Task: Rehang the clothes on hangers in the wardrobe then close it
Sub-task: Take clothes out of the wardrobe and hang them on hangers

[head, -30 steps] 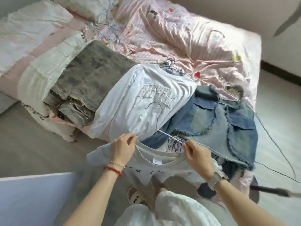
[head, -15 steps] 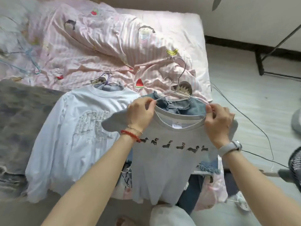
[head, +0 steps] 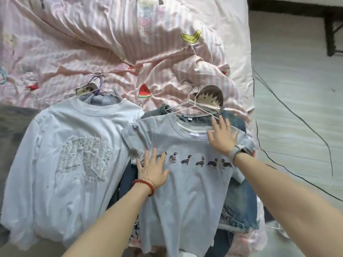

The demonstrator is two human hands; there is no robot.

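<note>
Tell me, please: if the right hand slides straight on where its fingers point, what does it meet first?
The right hand lies flat on the grey T-shirt, fingers pointing up-left at the collar. It would probably first meet the wire hanger, whose arm passes just beyond the fingertips.

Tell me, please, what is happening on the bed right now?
A person is laying a grey T-shirt with a row of dogs, already on a wire hanger, flat on the clothes piled on the bed. The left hand presses flat near the print and the right hand rests open by the collar. A white T-shirt lies beside it, also on a hanger.
</note>
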